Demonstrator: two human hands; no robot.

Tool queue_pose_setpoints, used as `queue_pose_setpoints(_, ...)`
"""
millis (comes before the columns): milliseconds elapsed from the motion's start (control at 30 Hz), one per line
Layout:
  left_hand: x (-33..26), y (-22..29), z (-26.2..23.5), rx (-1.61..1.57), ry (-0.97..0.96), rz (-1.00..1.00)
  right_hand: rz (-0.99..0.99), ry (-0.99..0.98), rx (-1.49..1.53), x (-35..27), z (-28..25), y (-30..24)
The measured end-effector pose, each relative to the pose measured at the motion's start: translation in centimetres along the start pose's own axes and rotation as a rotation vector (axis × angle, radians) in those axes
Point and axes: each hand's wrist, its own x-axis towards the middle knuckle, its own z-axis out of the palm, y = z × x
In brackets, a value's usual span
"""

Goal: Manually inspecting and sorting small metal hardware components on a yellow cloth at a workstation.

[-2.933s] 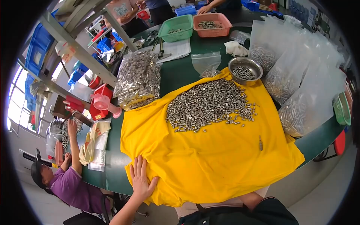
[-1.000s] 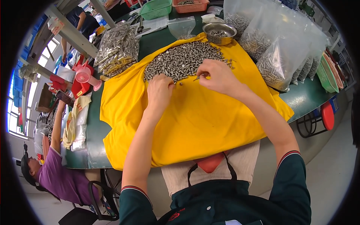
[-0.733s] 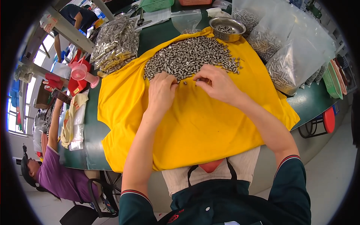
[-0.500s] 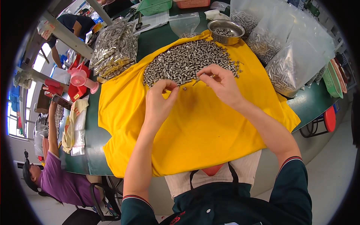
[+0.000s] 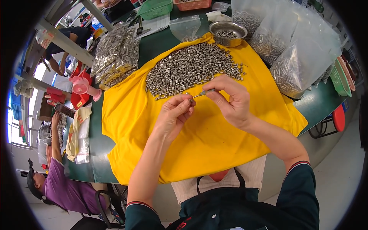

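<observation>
My left hand [image 5: 172, 117] pinches a small metal cylindrical part [image 5: 190, 100] between thumb and fingertips. Held in my right hand [image 5: 234, 101] is a thin pin-like tool [image 5: 202, 93] with a slender metal tip. That tip meets the small part, or lies right against it; whether it is inside a hole cannot be made out. Just beyond both hands spreads a heap of small silvery metal cylinders [image 5: 184, 69], on a yellow cloth [image 5: 214, 149] that drapes over the green table.
Behind the heap stands a steel bowl [image 5: 238, 41] of parts. Large clear bags of metal parts [image 5: 289, 71] crowd the right; smaller filled bags [image 5: 117, 50] pile up at left. A pink fan [image 5: 80, 85] is near a person in purple [image 5: 73, 188].
My hands have come together. The left moved right and slightly down to the tool; the right turned the tool's tip toward the part in my left fingers.
</observation>
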Motion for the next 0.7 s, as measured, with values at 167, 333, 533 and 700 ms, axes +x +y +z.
queue_pose_setpoints(167,-0.13,-0.04,0.25,-0.006,0.005,0.004,0.059,-0.093,0.005,-0.18,-0.14,-0.25)
queue_pose_setpoints(333,-0.26,-0.05,0.30,0.010,0.022,0.013,0.060,-0.090,0.012,-0.30,0.10,-0.14)
queue_pose_setpoints(533,-0.12,-0.10,0.29,0.098,0.084,0.075,0.056,-0.059,0.005,-0.32,0.33,0.04)
queue_pose_setpoints(700,-0.07,-0.12,-0.02,0.095,0.078,0.089,0.050,-0.066,0.002,-0.45,0.46,0.20)
